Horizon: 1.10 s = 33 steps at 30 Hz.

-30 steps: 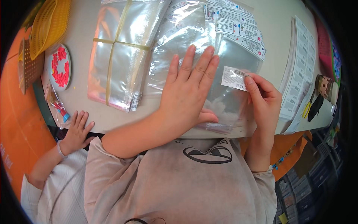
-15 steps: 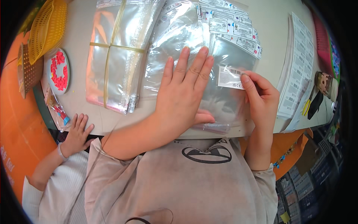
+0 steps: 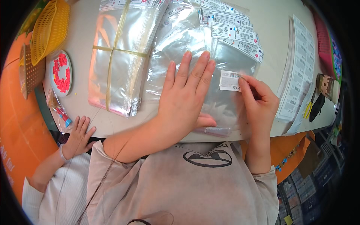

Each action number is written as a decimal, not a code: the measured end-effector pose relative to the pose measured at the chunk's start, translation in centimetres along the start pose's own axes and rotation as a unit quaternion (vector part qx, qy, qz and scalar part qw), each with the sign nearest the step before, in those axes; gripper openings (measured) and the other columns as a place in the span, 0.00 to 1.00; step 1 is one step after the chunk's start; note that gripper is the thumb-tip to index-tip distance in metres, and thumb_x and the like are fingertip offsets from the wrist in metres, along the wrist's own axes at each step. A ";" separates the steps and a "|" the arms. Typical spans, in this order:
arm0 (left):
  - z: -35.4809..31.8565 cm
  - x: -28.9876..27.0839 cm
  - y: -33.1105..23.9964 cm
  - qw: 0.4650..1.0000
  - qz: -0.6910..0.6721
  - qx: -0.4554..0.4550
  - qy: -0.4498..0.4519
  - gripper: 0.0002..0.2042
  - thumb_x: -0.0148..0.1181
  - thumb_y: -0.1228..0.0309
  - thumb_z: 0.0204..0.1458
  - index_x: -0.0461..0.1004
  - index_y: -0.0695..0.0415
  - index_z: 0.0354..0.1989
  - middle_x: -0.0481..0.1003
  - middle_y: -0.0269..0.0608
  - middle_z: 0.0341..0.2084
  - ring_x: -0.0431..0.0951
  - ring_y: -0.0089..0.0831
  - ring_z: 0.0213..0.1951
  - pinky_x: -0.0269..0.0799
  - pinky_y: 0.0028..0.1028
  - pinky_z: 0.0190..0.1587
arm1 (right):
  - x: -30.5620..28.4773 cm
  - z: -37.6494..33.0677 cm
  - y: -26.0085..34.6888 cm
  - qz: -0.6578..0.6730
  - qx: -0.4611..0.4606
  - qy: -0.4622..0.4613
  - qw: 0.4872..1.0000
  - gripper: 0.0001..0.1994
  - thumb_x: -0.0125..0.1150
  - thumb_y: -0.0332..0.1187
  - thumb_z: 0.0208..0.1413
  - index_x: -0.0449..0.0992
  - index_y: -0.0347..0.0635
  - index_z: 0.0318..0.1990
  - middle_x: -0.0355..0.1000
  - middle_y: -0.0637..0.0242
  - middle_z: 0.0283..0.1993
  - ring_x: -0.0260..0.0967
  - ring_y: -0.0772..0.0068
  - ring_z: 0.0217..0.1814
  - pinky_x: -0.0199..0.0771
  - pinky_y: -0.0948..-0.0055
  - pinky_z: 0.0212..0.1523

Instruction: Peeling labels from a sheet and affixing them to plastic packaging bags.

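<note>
My left hand [image 3: 182, 92] lies flat, fingers stretched, on a fanned stack of clear plastic bags [image 3: 221, 103] with printed top flaps. At the right side of that stack, my right hand [image 3: 258, 99] pinches the right end of a small white barcode label [image 3: 229, 80] between thumb and forefinger. The label lies over the top bag; whether it is stuck down along its whole length I cannot tell. Left of my left hand sits a bundle of clear bags [image 3: 123, 71] tied crosswise with a yellowish band.
Another person's hand [image 3: 78, 137] rests at the table's left edge, near a small packet [image 3: 62, 116]. Beyond it stand a plate of red pieces [image 3: 55, 81] and a yellow basket [image 3: 48, 30]. Label sheets [image 3: 298, 71], yellow-handled scissors [image 3: 309, 107] and a pink basket [image 3: 323, 41] are on the right.
The label looks flatter against the bag, and my right fingers have shifted slightly left along its end. My left hand keeps its place on the bags. The whole view has shifted a little.
</note>
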<state>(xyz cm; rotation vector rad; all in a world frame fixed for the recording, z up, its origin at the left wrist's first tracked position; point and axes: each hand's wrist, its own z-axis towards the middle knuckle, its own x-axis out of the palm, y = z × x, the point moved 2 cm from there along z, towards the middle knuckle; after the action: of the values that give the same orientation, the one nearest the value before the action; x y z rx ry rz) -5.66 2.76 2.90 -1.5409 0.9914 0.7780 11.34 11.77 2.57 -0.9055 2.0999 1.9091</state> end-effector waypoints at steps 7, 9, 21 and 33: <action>0.0 0.1 0.1 1.000 -0.009 0.005 -0.007 0.64 0.75 0.44 0.23 0.46 0.59 0.71 0.46 0.46 0.71 0.47 0.58 0.70 0.48 0.56 0.66 | 0.1 0.0 0.3 -0.057 -0.033 -0.001 0.998 0.08 0.66 0.23 0.53 0.81 0.33 0.41 0.75 0.71 0.30 0.68 0.85 0.32 0.68 0.85 0.35; 0.0 0.0 0.1 1.000 -0.009 0.006 -0.005 0.64 0.74 0.43 0.23 0.46 0.59 0.71 0.46 0.46 0.71 0.47 0.57 0.70 0.49 0.55 0.66 | 0.1 0.0 0.2 -0.057 -0.035 -0.003 0.998 0.08 0.66 0.23 0.53 0.81 0.33 0.41 0.75 0.71 0.30 0.68 0.85 0.32 0.68 0.85 0.34; -0.1 0.0 0.0 1.000 -0.008 0.007 -0.021 0.58 0.75 0.46 0.23 0.53 0.41 0.71 0.48 0.47 0.70 0.49 0.58 0.69 0.52 0.56 0.65 | -0.3 0.5 0.4 -0.067 -0.035 0.019 0.997 0.08 0.66 0.24 0.53 0.82 0.34 0.41 0.77 0.69 0.32 0.70 0.84 0.33 0.69 0.85 0.35; -0.1 0.2 0.1 0.999 -0.020 0.006 -0.025 0.57 0.76 0.46 0.24 0.54 0.40 0.70 0.48 0.46 0.71 0.49 0.57 0.69 0.51 0.56 0.65 | -1.2 1.6 0.7 -0.054 0.009 0.069 0.996 0.09 0.69 0.26 0.52 0.82 0.34 0.41 0.78 0.70 0.32 0.70 0.84 0.33 0.70 0.84 0.36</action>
<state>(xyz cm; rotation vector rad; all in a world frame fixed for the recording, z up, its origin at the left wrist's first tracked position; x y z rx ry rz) -5.69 2.63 2.69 -1.5198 0.9239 0.7777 11.49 13.70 3.55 -1.1515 2.0915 1.8197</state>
